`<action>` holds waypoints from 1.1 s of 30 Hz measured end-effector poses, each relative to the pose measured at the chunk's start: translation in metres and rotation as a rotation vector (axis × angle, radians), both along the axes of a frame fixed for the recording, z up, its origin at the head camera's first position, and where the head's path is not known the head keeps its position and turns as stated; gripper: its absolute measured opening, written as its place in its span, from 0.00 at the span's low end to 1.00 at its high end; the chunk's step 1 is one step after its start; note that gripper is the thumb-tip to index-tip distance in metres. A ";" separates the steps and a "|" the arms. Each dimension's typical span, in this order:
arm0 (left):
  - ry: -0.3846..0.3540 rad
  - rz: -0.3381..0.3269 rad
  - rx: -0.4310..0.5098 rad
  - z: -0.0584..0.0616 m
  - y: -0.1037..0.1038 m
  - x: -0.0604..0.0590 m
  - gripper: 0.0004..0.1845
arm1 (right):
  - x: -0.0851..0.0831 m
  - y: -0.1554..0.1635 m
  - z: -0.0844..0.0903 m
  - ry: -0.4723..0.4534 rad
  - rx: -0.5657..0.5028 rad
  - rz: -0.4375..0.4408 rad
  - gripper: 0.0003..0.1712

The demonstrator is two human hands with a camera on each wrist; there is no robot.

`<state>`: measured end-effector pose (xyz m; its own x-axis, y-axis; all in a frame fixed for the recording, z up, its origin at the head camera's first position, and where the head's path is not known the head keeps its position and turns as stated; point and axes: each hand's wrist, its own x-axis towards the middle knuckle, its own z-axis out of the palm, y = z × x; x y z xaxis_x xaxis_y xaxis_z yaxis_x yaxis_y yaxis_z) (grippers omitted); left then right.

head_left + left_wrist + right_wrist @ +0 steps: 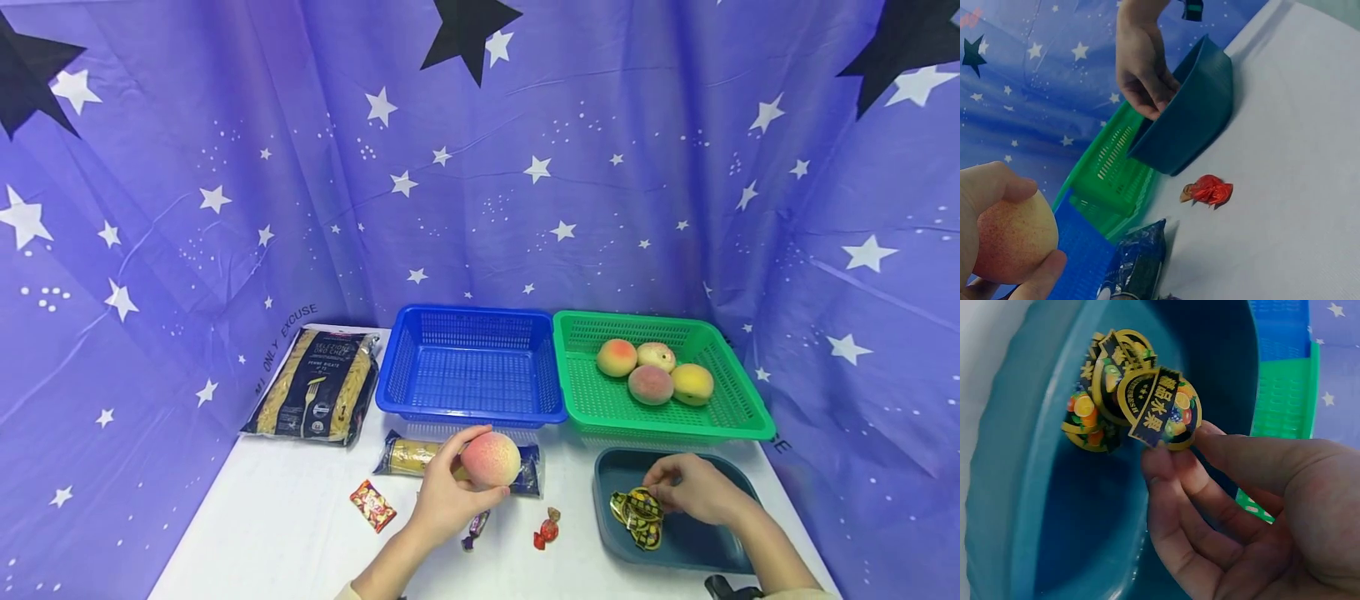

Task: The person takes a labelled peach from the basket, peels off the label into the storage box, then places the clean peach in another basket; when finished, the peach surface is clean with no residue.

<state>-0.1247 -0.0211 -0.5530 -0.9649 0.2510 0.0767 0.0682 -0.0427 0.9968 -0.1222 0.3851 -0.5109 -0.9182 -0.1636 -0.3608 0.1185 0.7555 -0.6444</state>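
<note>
1. A bag of penne pasta [315,383] lies flat at the far left of the white counter [285,533], next to the draped star cloth [150,250]. The front left of the counter looks like free room.
2. A small orange sweet [372,505] lies near the front, apart from the left hand [442,500].
3. The left hand curls fingers and thumb round a peach [491,459], held above a packet of spaghetti [408,456]. It looks light, round and smooth, best cupped from below lest it roll.
4. A purple sweet [476,527] and a red sweet [547,527] lie just in front.
5. Behind stand an empty blue basket [471,367] and a green basket [600,400] holding four peaches [654,371], their raised rims side by side.
6. The right hand [693,487] pinches gold-rimmed fruit-jelly packets [1132,406] inside the dark teal tray [682,542]. They look light, crinkly and slippery, so an edge pinch suits. The tray sits near the counter's right edge.
</note>
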 end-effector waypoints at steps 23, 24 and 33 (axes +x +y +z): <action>-0.007 0.000 -0.019 -0.002 0.003 0.001 0.49 | 0.015 0.010 0.012 0.497 0.119 -0.416 0.30; -0.007 0.001 -0.019 -0.002 0.003 0.001 0.49 | 0.014 0.014 0.012 0.504 0.106 -0.462 0.33; 0.004 -0.023 -0.003 -0.003 0.008 0.002 0.50 | -0.001 0.070 0.009 0.285 -0.115 -0.843 0.61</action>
<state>-0.1231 -0.0135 -0.5559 -0.9587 0.2729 0.0796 0.0709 -0.0416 0.9966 -0.1232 0.4548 -0.5017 -0.8017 0.5847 -0.1239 0.4289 0.4184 -0.8006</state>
